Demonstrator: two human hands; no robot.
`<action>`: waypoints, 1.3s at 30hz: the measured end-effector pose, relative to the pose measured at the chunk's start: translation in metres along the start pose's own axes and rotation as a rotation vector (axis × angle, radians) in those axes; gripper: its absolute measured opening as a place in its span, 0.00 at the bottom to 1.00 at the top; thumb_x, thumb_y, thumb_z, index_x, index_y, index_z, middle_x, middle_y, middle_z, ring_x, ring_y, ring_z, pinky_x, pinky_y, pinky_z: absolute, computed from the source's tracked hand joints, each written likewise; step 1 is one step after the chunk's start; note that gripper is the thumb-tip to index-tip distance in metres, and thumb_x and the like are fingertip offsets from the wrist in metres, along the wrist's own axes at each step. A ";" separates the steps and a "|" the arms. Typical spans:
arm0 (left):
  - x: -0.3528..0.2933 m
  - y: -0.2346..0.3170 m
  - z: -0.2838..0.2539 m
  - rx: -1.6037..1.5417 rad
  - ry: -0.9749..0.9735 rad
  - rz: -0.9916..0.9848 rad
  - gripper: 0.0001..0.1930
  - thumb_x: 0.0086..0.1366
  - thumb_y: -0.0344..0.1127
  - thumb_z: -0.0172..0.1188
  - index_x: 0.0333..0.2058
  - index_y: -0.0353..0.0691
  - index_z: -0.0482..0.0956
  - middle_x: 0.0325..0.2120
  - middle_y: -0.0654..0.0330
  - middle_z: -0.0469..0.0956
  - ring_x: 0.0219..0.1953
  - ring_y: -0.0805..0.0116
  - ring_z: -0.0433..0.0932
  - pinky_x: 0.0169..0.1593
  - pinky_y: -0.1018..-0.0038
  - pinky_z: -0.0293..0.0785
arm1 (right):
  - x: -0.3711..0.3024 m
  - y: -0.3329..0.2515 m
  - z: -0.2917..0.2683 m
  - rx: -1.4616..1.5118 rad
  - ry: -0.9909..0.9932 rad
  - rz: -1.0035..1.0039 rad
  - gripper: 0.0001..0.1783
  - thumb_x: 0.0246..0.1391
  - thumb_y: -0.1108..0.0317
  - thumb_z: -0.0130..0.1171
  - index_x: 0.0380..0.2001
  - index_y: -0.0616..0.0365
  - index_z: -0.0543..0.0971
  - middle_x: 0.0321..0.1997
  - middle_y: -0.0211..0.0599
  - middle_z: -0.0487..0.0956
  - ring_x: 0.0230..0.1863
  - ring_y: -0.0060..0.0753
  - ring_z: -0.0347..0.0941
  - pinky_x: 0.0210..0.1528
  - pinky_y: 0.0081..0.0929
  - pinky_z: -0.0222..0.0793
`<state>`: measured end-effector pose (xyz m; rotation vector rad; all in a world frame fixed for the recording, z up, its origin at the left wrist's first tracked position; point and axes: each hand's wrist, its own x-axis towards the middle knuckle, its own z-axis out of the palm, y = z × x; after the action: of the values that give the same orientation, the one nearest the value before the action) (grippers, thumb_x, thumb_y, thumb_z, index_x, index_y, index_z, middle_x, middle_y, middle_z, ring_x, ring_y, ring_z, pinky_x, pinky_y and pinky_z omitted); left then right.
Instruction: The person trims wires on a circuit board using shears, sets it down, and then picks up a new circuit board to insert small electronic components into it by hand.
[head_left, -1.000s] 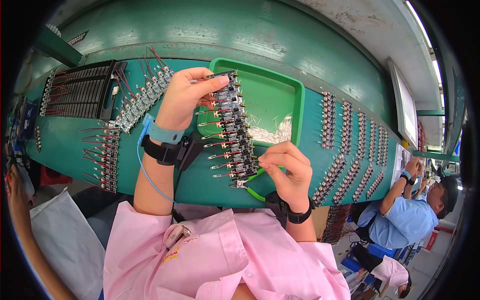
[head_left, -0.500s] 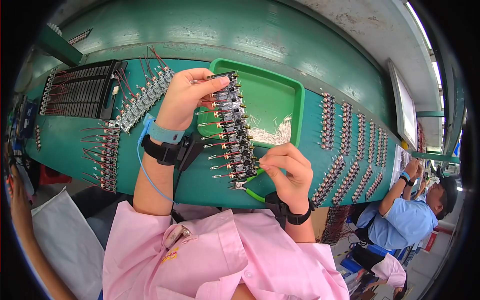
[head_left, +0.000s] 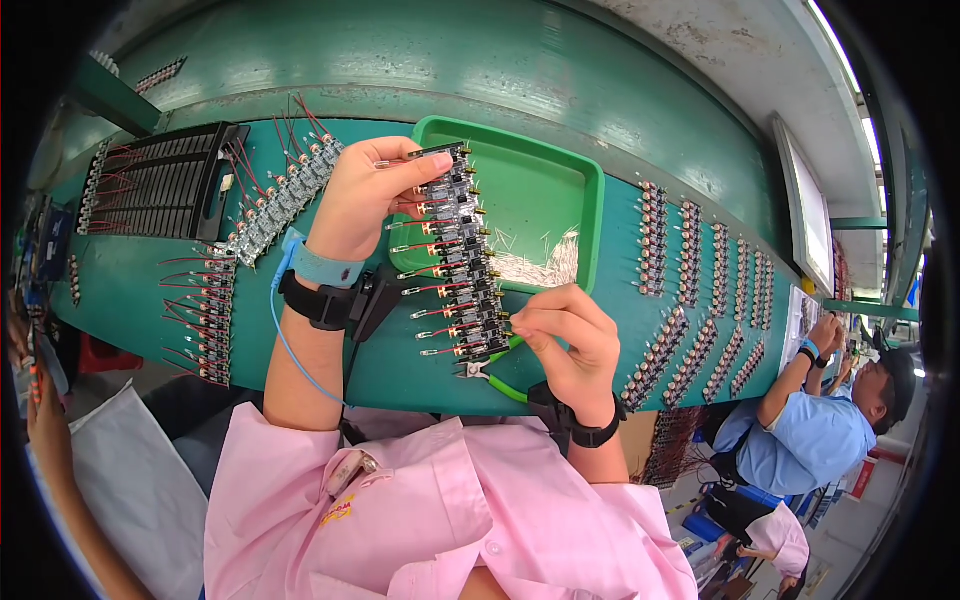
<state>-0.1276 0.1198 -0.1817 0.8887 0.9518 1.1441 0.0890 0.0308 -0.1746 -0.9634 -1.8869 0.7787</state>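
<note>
My left hand (head_left: 370, 195) grips the top end of a long strip of small circuit boards (head_left: 462, 265), thumb on its face. The strip hangs nearly upright, with red wires and small clear-tipped parts along its left edge and brass-coloured bits along its right. Near the strip's lower right edge, my right hand (head_left: 572, 338) is pinched, thumb against forefinger. Whatever is between those fingertips is too small to make out. Behind the strip lies a green tray (head_left: 596, 205) with a heap of thin white pieces (head_left: 545, 262). Green-handled cutters (head_left: 505, 386) rest below the strip, partly covered by it.
More board strips (head_left: 285, 200) with red wires lie at left, beside a black slotted rack (head_left: 160, 185). Several rows of strips (head_left: 652, 240) cover the right side of the green bench. A blue cord (head_left: 300, 345) runs from my left wristband. A co-worker (head_left: 800, 410) is at far right.
The strip and both hands have shifted very slightly left in the picture, along with the bench. The left hand's hold and the right hand's pinch at the strip's edge look the same.
</note>
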 end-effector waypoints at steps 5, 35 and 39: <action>0.000 -0.001 0.001 -0.002 0.009 -0.003 0.07 0.52 0.33 0.60 0.20 0.39 0.73 0.18 0.66 0.73 0.18 0.82 0.70 0.21 0.85 0.65 | 0.001 -0.001 -0.001 -0.034 -0.043 -0.016 0.06 0.38 0.83 0.57 0.24 0.64 0.76 0.26 0.37 0.72 0.24 0.26 0.69 0.25 0.18 0.64; -0.002 -0.001 0.012 0.019 -0.019 -0.007 0.06 0.54 0.32 0.58 0.23 0.37 0.74 0.18 0.67 0.73 0.18 0.84 0.69 0.21 0.87 0.63 | 0.026 0.029 -0.029 -0.554 -0.074 0.203 0.08 0.36 0.80 0.57 0.26 0.62 0.73 0.25 0.39 0.71 0.25 0.34 0.69 0.26 0.25 0.64; -0.005 0.005 0.009 0.039 -0.021 -0.007 0.05 0.55 0.31 0.57 0.23 0.38 0.73 0.19 0.67 0.73 0.18 0.85 0.68 0.20 0.87 0.62 | 0.032 0.033 -0.022 -0.612 -0.182 0.210 0.08 0.34 0.78 0.58 0.24 0.61 0.74 0.23 0.40 0.71 0.25 0.37 0.70 0.27 0.29 0.65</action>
<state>-0.1214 0.1153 -0.1728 0.9263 0.9630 1.1111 0.1076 0.0780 -0.1781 -1.5263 -2.2659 0.4103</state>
